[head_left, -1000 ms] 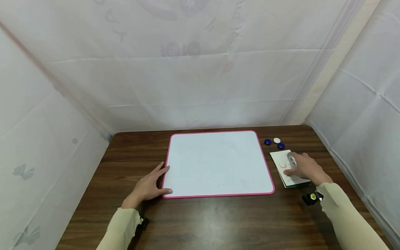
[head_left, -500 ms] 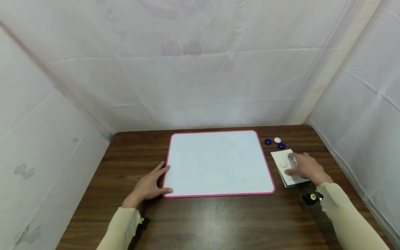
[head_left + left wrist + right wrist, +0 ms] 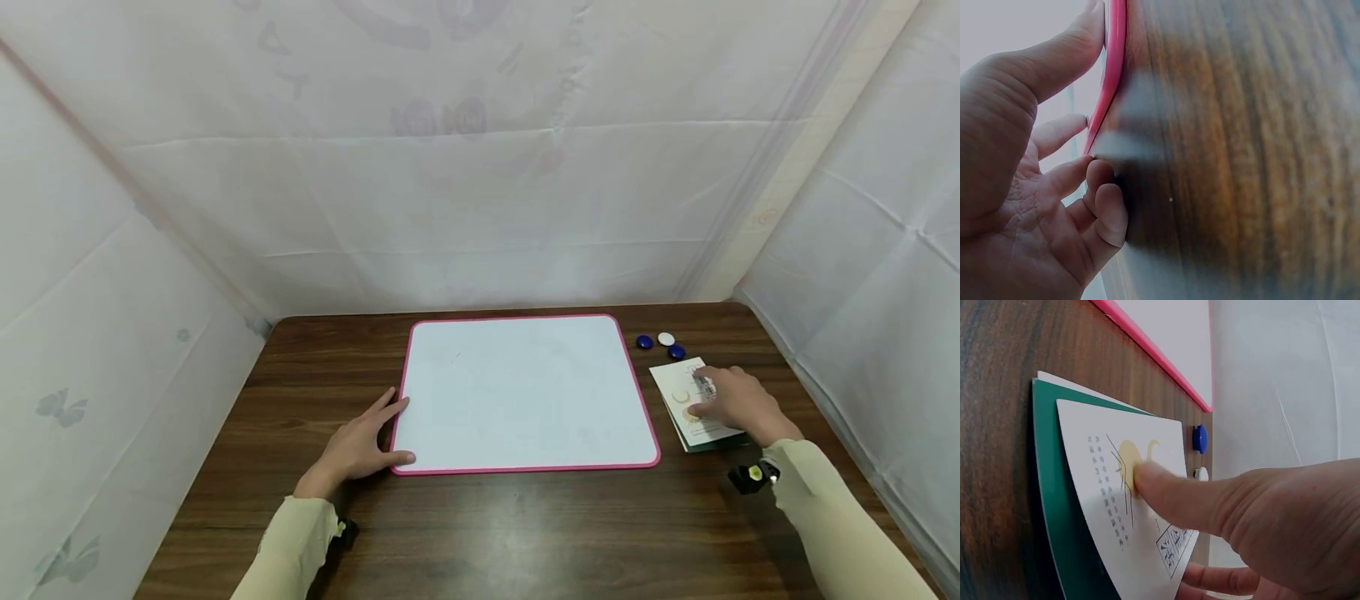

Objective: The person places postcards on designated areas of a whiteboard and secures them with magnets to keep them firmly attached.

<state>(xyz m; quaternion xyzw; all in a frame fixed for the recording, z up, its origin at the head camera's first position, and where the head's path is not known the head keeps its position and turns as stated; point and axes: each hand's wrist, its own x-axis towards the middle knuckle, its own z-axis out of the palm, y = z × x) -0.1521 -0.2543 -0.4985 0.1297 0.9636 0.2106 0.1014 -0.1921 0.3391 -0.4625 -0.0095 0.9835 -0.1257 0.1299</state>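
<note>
A whiteboard (image 3: pixel 525 392) with a pink rim lies flat on the table. My left hand (image 3: pixel 354 450) rests at its left side, thumb over the near left corner and a fingertip on the left edge; in the left wrist view the other fingers are loosely bent beside the pink rim. To the right of the board, my right hand (image 3: pixel 738 404) grips a white printed card (image 3: pixel 1097 462), thumb on its face over a gold circle and fingers at its far edge. Beneath that card shows a dark green card (image 3: pixel 1054 487), with another white edge under it.
Two blue round magnets (image 3: pixel 644 342) and a white one (image 3: pixel 666 339) lie behind the cards, close to the board's right edge. Pale cloth (image 3: pixel 480 208) hangs behind the wooden table (image 3: pixel 517 533) and on both sides.
My right thumb has shifted slightly to the right on the white card, showing more of its gold print. The left hand and the whiteboard stay in place.
</note>
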